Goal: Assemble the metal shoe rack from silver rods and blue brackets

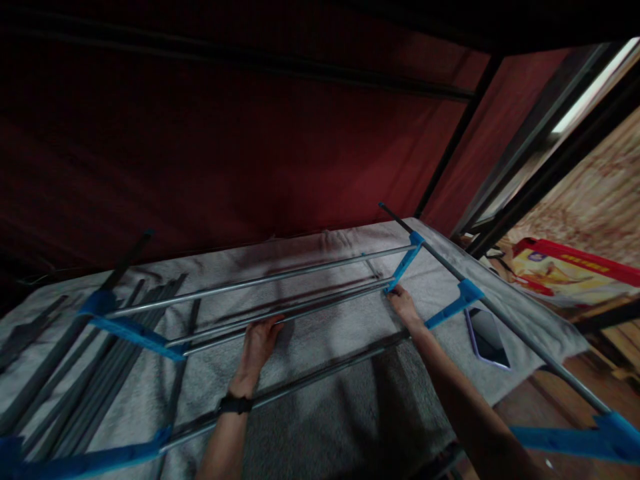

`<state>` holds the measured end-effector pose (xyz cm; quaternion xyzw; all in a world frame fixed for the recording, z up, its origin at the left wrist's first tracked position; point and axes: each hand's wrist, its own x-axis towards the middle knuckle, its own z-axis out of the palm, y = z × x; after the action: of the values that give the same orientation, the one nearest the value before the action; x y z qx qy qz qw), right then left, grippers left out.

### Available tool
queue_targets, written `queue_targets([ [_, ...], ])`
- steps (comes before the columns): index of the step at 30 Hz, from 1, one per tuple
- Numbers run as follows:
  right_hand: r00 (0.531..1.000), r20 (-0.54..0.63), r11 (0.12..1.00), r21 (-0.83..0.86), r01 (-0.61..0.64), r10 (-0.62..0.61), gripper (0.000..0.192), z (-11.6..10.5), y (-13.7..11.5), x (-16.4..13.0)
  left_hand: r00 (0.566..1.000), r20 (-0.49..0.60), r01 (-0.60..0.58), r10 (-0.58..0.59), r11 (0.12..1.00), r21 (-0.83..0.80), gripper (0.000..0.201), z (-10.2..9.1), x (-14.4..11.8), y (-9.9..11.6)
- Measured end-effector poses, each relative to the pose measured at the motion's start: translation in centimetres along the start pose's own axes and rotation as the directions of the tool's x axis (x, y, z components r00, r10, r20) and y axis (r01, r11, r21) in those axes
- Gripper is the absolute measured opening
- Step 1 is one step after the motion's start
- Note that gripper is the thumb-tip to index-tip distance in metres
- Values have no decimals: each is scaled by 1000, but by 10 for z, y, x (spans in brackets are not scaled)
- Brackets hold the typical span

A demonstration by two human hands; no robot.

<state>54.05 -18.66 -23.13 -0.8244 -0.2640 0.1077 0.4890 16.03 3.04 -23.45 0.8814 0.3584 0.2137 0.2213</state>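
A rack frame of grey metal tubes and blue plastic brackets lies across a grey cloth. My left hand [260,343], with a dark band on its wrist, has its fingers curled round a thin metal tube [320,309] near that tube's middle. This tube runs between the left blue bracket [133,335] and the right blue bracket [401,267]. Farther right, my right hand [404,307] pinches the lower end of the right bracket, where the tube meets it; its fingertips are partly hidden. Another tube [325,370] passes below both hands, nearer to me.
Several loose grey tubes [107,373] lie at the left on the cloth [310,347]. A phone [487,337] rests at the right by a long side pole [525,347]. Behind stands a red fabric wall [280,167]. A red and yellow package [565,270] is at the far right.
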Motion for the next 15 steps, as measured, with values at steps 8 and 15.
queue_targets([
  [8, 999, 27, 999, 44, -25, 23, 30, 0, 6, -3, 1000, -2, 9, -9, 1000, -14, 22, -1, 0, -6],
  [15, 1000, 13, 999, 27, -29, 28, 27, 1, 9, -4, 1000, 21, 18, -18, 1000, -24, 23, -4, -2, -5],
])
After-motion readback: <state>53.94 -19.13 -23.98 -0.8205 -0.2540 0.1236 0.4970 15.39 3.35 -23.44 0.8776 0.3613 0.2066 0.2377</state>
